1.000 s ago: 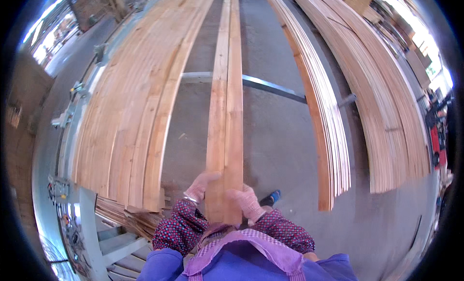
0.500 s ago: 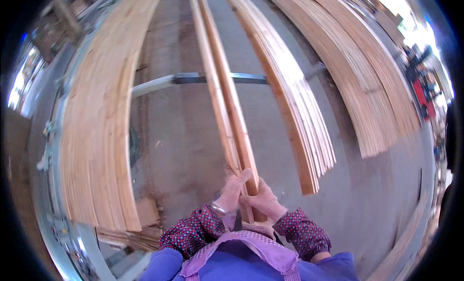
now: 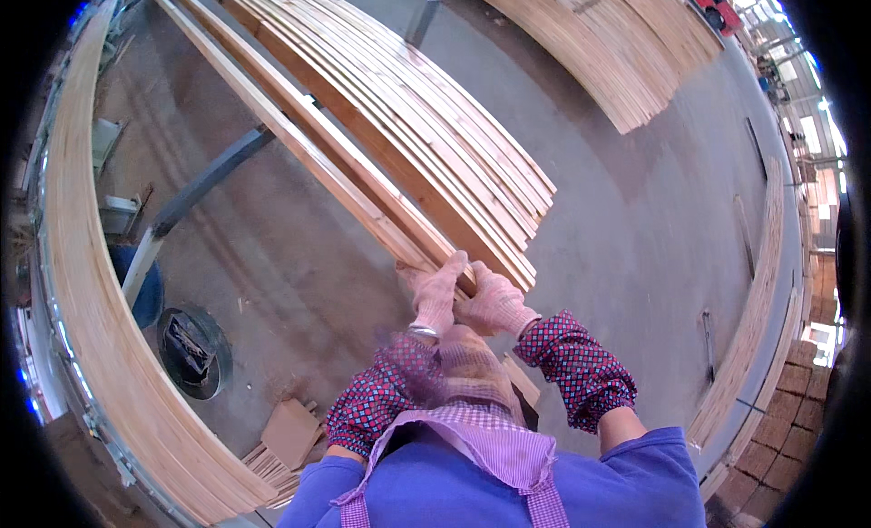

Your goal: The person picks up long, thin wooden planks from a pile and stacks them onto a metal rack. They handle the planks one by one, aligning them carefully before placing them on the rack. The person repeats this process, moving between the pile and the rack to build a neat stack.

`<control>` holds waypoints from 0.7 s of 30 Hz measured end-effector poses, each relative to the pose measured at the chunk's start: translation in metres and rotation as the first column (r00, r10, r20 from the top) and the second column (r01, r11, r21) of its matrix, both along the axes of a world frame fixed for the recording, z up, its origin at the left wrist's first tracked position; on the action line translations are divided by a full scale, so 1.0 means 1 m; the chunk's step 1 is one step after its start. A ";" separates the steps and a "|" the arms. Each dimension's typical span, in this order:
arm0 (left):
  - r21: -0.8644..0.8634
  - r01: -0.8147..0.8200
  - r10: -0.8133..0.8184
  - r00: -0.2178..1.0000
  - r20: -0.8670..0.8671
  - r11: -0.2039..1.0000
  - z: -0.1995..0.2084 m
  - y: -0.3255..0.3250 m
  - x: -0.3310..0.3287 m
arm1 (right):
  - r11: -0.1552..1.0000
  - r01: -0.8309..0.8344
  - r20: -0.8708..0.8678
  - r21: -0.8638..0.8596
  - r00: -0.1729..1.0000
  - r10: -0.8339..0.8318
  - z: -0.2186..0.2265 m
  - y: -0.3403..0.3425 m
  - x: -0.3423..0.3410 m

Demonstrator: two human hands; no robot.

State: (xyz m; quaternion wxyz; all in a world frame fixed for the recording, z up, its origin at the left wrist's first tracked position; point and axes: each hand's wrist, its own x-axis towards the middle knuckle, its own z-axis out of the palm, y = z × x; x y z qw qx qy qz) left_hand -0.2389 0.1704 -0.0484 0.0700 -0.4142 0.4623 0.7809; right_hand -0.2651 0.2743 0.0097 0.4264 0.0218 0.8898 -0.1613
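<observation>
Two long, narrow wooden boards, the left board [image 3: 313, 156] and the right board [image 3: 363, 170], run side by side from my hands toward the upper left. My left hand [image 3: 435, 292], in a pale pink knit glove, is closed around their near ends with its thumb on top. My right hand [image 3: 494, 301], gloved the same way, grips the end of the right board from its right side. The palms and undersides are hidden. Just right of the held boards lies a stack of similar boards [image 3: 435, 120], its near end close to my right hand.
A wide row of boards [image 3: 82, 283] curves along the left. Another board stack [image 3: 599, 47] lies at the far right. A dark support bar [image 3: 200, 183] crosses beneath the held boards. A black round tub [image 3: 195, 356] and scrap pieces [image 3: 292, 428] are at the lower left.
My view has turned, and the held boards now slant to the upper left. They have come closer to the stack on their right. Both hands keep their grip on the ends.
</observation>
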 end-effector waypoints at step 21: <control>-0.387 0.133 -0.144 0.990 0.002 0.912 -0.059 -0.069 -0.067 | 0.986 0.155 0.143 -0.061 0.979 -0.145 0.029 0.049 0.017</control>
